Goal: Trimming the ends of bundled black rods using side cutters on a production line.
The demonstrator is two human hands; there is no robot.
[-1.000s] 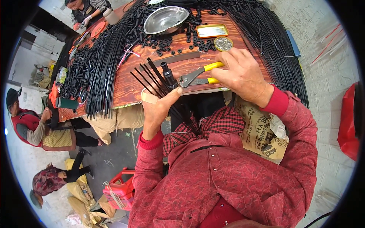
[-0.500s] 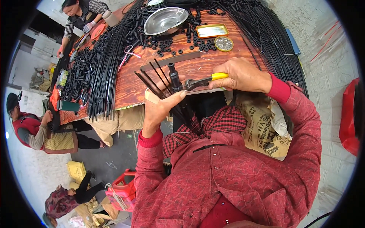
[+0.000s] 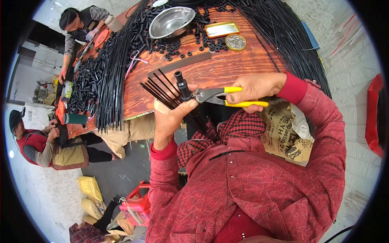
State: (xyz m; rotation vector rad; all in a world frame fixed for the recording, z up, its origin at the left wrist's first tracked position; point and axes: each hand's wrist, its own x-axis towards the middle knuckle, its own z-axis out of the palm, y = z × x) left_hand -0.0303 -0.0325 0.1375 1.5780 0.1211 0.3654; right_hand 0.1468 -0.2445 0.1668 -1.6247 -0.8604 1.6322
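My left hand (image 3: 170,117) is closed around a stepped black tubular fitting (image 3: 183,87), which stands nearly upright between thumb and fingers. A bundle of thin black rods (image 3: 159,91) passes through the same hand, fanning out at upper left and running down toward my lap. My right hand (image 3: 256,87) grips pliers (image 3: 210,94) with yellow handles spread apart. The pliers' jaws meet the lower part of the fitting beside my left thumb; exactly what they bite on is hidden.
On the wooden table (image 3: 255,56) are a steel bowl (image 3: 172,22), a yellow-rimmed tray (image 3: 222,29) of thin pins, a round tin (image 3: 235,42) of small metal pieces, a dark flat bar (image 3: 182,64), loose black parts and long rod bundles (image 3: 111,85). Co-workers (image 3: 77,26) are at left.
The pliers have turned in my right hand, so both yellow handles now show, spread apart. Their jaws stay at the fitting. The fitting and rods tilt slightly farther left.
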